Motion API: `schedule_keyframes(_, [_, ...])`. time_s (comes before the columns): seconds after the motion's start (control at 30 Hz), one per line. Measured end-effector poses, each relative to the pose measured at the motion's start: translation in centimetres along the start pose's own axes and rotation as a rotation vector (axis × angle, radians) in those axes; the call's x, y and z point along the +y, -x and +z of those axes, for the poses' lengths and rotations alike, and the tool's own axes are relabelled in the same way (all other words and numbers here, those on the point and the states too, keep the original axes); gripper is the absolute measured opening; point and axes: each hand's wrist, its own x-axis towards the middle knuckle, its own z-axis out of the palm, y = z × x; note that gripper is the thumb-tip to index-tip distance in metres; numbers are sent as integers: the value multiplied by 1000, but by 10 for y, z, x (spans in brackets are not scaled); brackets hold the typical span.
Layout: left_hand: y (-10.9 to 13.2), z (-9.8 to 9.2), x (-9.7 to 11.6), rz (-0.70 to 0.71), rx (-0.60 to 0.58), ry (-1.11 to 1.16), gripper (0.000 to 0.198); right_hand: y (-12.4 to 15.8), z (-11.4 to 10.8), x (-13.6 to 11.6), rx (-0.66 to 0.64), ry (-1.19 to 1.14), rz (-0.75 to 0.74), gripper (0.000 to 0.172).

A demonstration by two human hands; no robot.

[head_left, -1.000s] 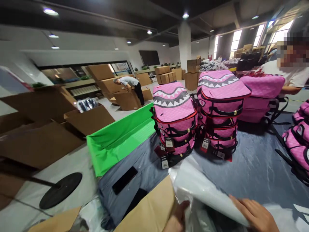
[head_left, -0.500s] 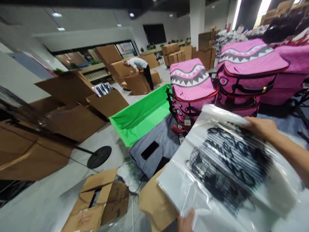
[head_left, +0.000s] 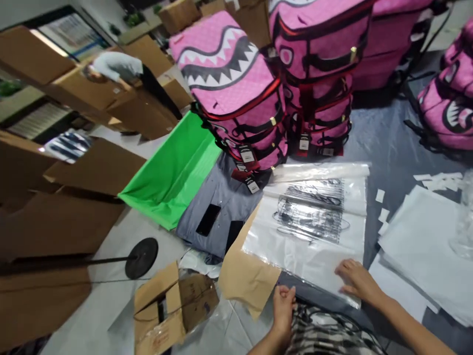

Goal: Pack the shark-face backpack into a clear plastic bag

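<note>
The work surface is a table covered with a grey sheet (head_left: 384,143); a green cloth (head_left: 173,172) hangs off its far left corner. Stacks of pink backpacks (head_left: 229,74) printed with a shark-tooth mouth stand on the far half of the sheet, with white hang tags (head_left: 247,156) dangling on the near faces, and more backpacks of the same pattern lie at the right edge (head_left: 447,108). A pile of white bags (head_left: 424,251) lies to the right, with small paper slips (head_left: 438,180) just beyond it. Brown cardboard boxes (head_left: 84,207) fill the room to the left, where a person (head_left: 118,66) bends over one of them. On the pale floor are a round black stand base (head_left: 141,250) and an open carton (head_left: 173,305). The plastic bag (head_left: 310,246) lies flat on the near part of the table, partly over a brown paper sheet (head_left: 244,276). It is translucent white, with a black graphic print (head_left: 310,212) in its far half and a folded flap along the far edge. The right hand (head_left: 354,281) rests palm down, fingers spread, on the near right corner of the bag. The left hand (head_left: 284,301) is at the near left edge with fingers curled; whether it pinches the film cannot be determined.
</note>
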Motion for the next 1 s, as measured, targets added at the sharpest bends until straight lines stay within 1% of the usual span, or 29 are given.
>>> schedule_keyframes(0.03, [4,-2,3,69,-54,-86,39,1,5,5,-21,-2,28,24])
schedule_keyframes(0.07, [5,1,8,130,-119,-145,35,1,8,10,-33,-12,31,25])
schedule_keyframes(0.1, [4,8,16,207,-213,-218,28,0,9,15,-47,-22,25,26])
schedule_keyframes(0.17, [-5,32,36,447,-475,-511,12,-1,9,21,-69,-39,-6,31])
schedule_keyframes(0.2, [-11,47,45,597,-616,-722,13,0,9,22,-72,-43,-22,33])
schedule_keyframes(0.23, [-17,62,53,724,-733,-912,18,1,10,22,-70,-42,-32,33])
schedule_keyframes(0.27, [-23,76,58,820,-818,-1071,21,2,11,22,-64,-38,-37,30])
schedule_keyframes(0.3, [-28,87,62,870,-863,-1177,21,2,13,22,-56,-32,-39,24])
schedule_keyframes(0.37, [-36,102,61,858,-883,-1232,21,-1,19,22,-42,-21,-40,16])
schedule_keyframes(0.4, [-38,106,59,851,-884,-1259,26,-3,22,24,-37,-17,-43,16])
schedule_keyframes(0.5, [-39,108,46,833,-863,-1314,51,-9,31,31,-23,-10,-65,23])
schedule_keyframes(0.57, [-38,107,41,817,-838,-1329,61,-9,33,36,-19,-11,-95,22])
schedule_keyframes(0.67, [-39,108,38,789,-822,-1328,58,-7,33,40,-17,-11,-129,23])
schedule_keyframes(0.77, [-42,109,38,765,-810,-1316,54,-8,31,40,-7,-6,-135,17])
schedule_keyframes(0.9, [-43,109,36,750,-777,-1292,63,-17,29,36,0,23,-128,19])
schedule_keyframes(1.0, [-38,110,32,737,-723,-1266,62,-24,30,32,4,49,-89,23])
